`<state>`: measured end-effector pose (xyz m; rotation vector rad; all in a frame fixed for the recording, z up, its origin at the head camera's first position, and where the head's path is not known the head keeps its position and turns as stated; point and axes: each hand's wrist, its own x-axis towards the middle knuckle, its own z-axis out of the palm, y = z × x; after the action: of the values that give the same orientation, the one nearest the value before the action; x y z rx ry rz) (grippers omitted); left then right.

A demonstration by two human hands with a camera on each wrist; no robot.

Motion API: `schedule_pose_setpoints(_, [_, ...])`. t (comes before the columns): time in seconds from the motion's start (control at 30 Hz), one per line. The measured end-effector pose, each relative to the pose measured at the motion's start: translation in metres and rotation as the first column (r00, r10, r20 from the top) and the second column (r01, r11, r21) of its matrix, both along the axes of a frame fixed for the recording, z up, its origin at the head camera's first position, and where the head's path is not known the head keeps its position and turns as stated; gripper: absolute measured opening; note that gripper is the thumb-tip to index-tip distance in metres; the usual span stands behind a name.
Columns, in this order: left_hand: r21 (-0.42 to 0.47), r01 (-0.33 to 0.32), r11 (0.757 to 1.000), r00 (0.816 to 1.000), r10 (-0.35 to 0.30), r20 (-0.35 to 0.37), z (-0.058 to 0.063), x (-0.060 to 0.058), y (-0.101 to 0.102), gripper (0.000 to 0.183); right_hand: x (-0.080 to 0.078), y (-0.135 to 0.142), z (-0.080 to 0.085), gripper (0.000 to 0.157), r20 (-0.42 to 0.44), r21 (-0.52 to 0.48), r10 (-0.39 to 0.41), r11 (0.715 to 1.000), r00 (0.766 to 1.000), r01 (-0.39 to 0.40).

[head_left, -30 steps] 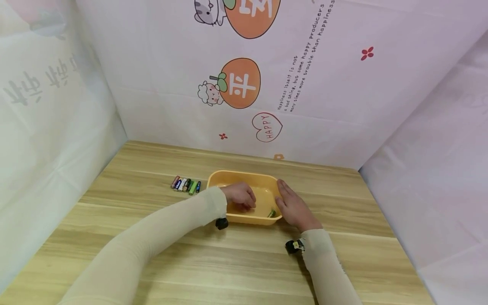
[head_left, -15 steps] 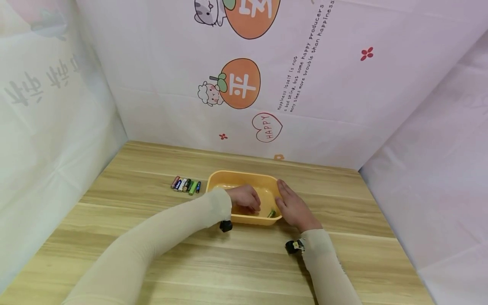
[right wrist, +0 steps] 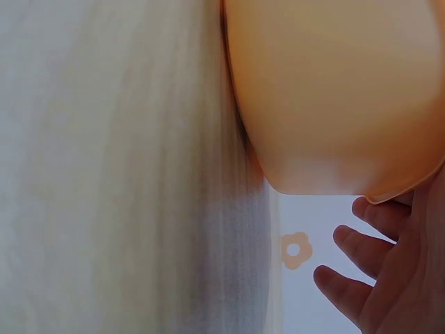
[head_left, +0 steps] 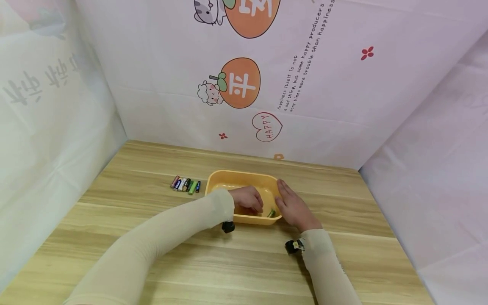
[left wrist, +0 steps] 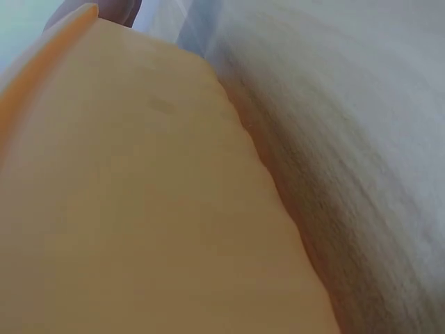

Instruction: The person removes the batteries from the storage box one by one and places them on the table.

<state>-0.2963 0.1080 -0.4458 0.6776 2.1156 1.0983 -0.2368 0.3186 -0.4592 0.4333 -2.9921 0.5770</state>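
My left hand (head_left: 248, 198) reaches down into a yellow plastic box (head_left: 251, 219), its fingers bent toward the floor of the box. The fingertips are partly hidden, and I cannot tell whether they hold anything. Just right of them, a green battery (head_left: 272, 213) lies in the front right corner. Along the box's right end rests my right hand (head_left: 295, 208), touching the rim, and in the right wrist view its fingers (right wrist: 368, 250) stretch out straight and apart. The left wrist view is mostly filled by the box's outer wall (left wrist: 160, 195).
Left of the box, several batteries (head_left: 185, 185) of different colours lie side by side in a row on the wooden table (head_left: 228, 267). A printed cloth (head_left: 316, 135) hangs behind the table, with further cloth walls at both sides.
My left hand has slid a little to the right inside the box, toward the green battery. The right hand, the box and the row of batteries stay where they were.
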Motion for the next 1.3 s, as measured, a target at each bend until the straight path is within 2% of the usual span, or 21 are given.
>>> schedule_pose_setpoints(0.23, [0.000,0.009,1.000,1.000,-0.009,0.014,-0.0020,-0.0007,0.0034,0.014,-0.0002,0.0000,-0.0007,0.059,-0.003,0.004,0.000,1.000,1.000,0.000])
schedule_pose_setpoints(0.57, [-0.031,0.015,0.999,0.999,-0.016,-0.041,0.0011,-0.0003,0.0014,0.016,-0.0007,0.0003,-0.0010,0.059,0.002,0.006,0.002,1.000,1.000,-0.002])
schedule_pose_setpoints(0.83, [0.012,-0.022,1.000,0.999,0.022,0.033,0.0035,0.0004,-0.0003,0.018,-0.0003,0.0000,-0.0008,0.058,-0.006,-0.005,-0.001,1.000,1.000,0.001])
schedule_pose_setpoints(1.0, [0.011,-0.023,1.000,0.999,0.023,0.044,0.0035,0.0006,-0.0001,0.018,0.0000,0.0001,-0.0009,0.058,-0.005,-0.006,0.000,1.000,1.000,0.000])
schedule_pose_setpoints(1.3, [-0.012,-0.002,1.000,1.000,0.002,0.017,0.0043,0.0000,-0.0006,0.017,0.0004,-0.0005,-0.0001,0.058,0.007,-0.014,-0.001,1.000,1.000,0.001])
